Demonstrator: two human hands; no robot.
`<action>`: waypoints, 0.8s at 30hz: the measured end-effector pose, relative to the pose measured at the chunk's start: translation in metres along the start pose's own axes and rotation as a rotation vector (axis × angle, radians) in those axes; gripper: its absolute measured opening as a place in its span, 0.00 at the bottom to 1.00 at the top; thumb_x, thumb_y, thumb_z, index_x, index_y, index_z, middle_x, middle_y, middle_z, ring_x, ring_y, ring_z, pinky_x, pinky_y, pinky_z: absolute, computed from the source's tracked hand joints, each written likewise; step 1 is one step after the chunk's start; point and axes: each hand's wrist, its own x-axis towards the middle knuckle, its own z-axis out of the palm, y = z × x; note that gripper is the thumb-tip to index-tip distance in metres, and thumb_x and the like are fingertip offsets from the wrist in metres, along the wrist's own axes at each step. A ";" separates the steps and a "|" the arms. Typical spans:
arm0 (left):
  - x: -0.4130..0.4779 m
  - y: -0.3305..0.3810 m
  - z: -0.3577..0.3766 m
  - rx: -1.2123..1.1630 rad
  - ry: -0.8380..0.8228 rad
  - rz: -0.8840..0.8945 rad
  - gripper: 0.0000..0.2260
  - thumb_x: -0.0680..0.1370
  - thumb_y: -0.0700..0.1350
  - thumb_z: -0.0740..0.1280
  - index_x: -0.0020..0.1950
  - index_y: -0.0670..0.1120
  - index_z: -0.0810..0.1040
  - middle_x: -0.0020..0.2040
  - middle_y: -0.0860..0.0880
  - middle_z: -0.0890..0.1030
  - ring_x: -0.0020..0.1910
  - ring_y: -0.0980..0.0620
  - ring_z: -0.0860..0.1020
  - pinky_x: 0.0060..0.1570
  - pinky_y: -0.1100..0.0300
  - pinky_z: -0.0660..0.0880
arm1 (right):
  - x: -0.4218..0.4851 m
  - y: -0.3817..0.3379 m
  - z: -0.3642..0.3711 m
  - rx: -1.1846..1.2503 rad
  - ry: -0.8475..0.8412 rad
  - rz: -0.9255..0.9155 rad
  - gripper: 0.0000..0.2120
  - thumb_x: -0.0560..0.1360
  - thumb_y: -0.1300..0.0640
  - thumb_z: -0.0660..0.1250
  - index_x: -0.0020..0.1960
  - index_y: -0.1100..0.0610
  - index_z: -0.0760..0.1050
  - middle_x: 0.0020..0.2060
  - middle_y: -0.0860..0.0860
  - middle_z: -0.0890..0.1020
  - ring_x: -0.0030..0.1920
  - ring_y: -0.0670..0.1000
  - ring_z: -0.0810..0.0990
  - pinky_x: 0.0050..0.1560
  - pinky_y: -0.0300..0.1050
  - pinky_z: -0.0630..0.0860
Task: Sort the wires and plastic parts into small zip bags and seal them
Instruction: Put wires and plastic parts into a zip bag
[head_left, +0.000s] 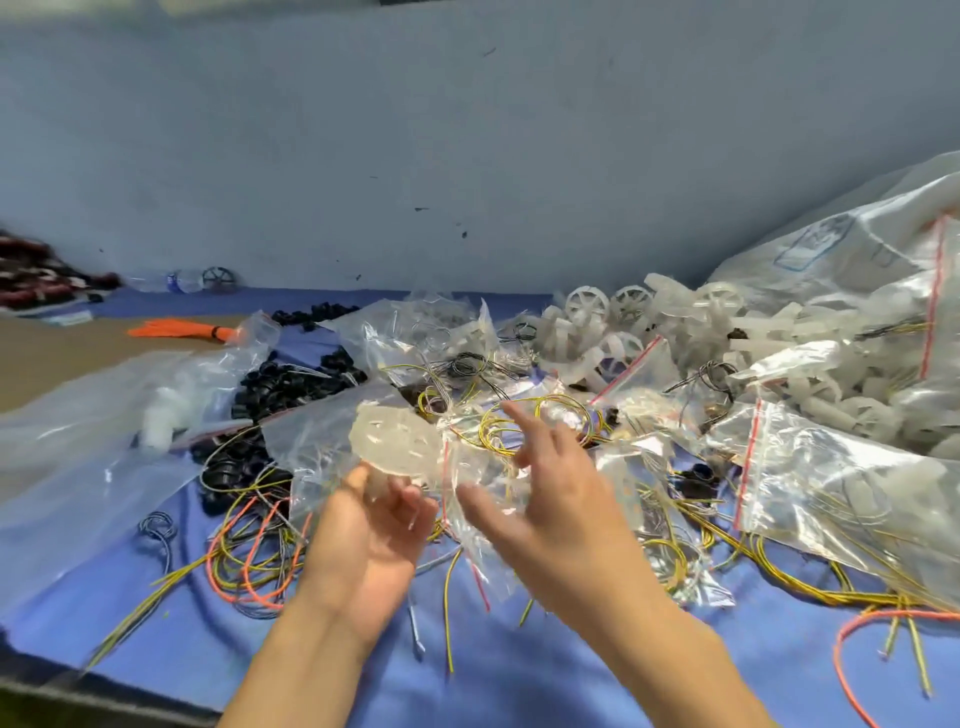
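Her left hand (374, 525) is half closed, thumb up and fingers curled, pinching a small clear zip bag (470, 525) with a red seal strip. It holds the bag above the blue cloth (519, 675), right in front of her. 1 translucent plastic part (395, 441) sits at the top of that grip, just above the thumb (whether it is inside the bag or against it, I cannot tell through the blur). The right hand (550, 499) is spread wide, forefinger pointing away and thumb close to the bag; it holds nothing that I can see.

Just beyond the right fingers lies 1 coil of yellow-green wires (540, 421). To the left of the hands, loops of orange wire (249, 561) tangle with more yellow-green strands. Behind them a heap of black ring parts (291, 384), too many to count, spills from under 1 large clear bag (78, 441). On the right, 1 filled zip bag (831, 493) holds wires. Farther back is a pile of white plastic wheels (623, 322), with at least 4 wheel faces plain to see. 1 big sack (857, 260) rises beside it. At the far left are 1 orange bundle of ties (182, 330) and 1 water bottle (171, 282).
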 end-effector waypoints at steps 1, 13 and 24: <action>-0.002 -0.002 -0.009 -0.029 -0.011 -0.071 0.11 0.73 0.42 0.62 0.31 0.47 0.67 0.30 0.50 0.71 0.29 0.55 0.71 0.34 0.62 0.75 | -0.007 -0.003 0.010 -0.135 -0.061 -0.040 0.37 0.71 0.31 0.60 0.76 0.43 0.55 0.54 0.46 0.70 0.56 0.50 0.72 0.57 0.50 0.71; 0.002 0.008 -0.009 0.188 -0.018 -0.184 0.14 0.81 0.44 0.60 0.35 0.45 0.72 0.31 0.47 0.73 0.31 0.51 0.72 0.31 0.60 0.78 | -0.025 0.000 0.034 -0.334 0.009 0.028 0.24 0.72 0.42 0.65 0.64 0.50 0.75 0.47 0.48 0.80 0.45 0.54 0.81 0.43 0.50 0.76; -0.002 0.016 -0.010 0.539 -0.016 -0.280 0.10 0.81 0.44 0.60 0.42 0.43 0.73 0.30 0.47 0.75 0.26 0.54 0.72 0.22 0.63 0.72 | -0.020 0.006 0.032 -0.102 0.250 0.158 0.03 0.75 0.48 0.68 0.46 0.47 0.77 0.37 0.43 0.81 0.38 0.54 0.79 0.38 0.48 0.72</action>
